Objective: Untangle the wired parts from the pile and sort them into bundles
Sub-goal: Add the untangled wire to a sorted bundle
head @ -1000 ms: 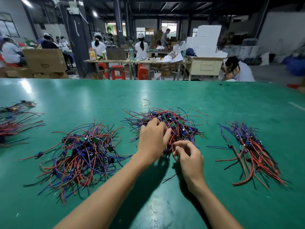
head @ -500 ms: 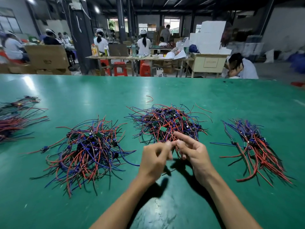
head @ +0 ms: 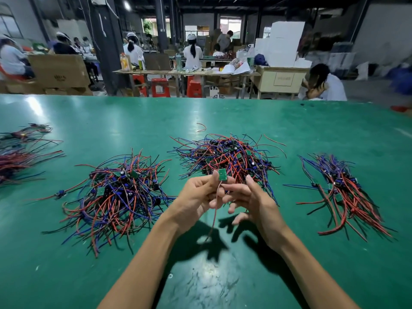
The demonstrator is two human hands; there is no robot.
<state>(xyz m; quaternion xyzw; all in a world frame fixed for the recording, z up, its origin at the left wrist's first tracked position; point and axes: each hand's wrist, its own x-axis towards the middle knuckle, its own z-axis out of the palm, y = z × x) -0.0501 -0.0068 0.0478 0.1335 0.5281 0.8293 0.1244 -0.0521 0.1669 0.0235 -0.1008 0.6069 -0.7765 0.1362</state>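
At the near middle of the green worktop, both hands are raised just in front of the central pile of red, blue and black wires; how the strands inside it cross cannot be made out, and its small parts show only as dark specks and green corners. The left hand has its grip closed on a wired part, thumb and forefinger pinching just under the small green board, whose flat face is turned toward the camera with its top edge pointing up and slightly away. Its thin red lead hangs nearly straight down toward the worktop, so the long axis is close to vertical; the lower tip blurs into the hands' shadow. The right hand sits just beside it with fingers loosely spread and curled toward the lead, gripping nothing that can be seen. A second tangled pile lies to the left, a combed bundle to the right with its wires running near-right, and another bundle is cut off by the far-left edge
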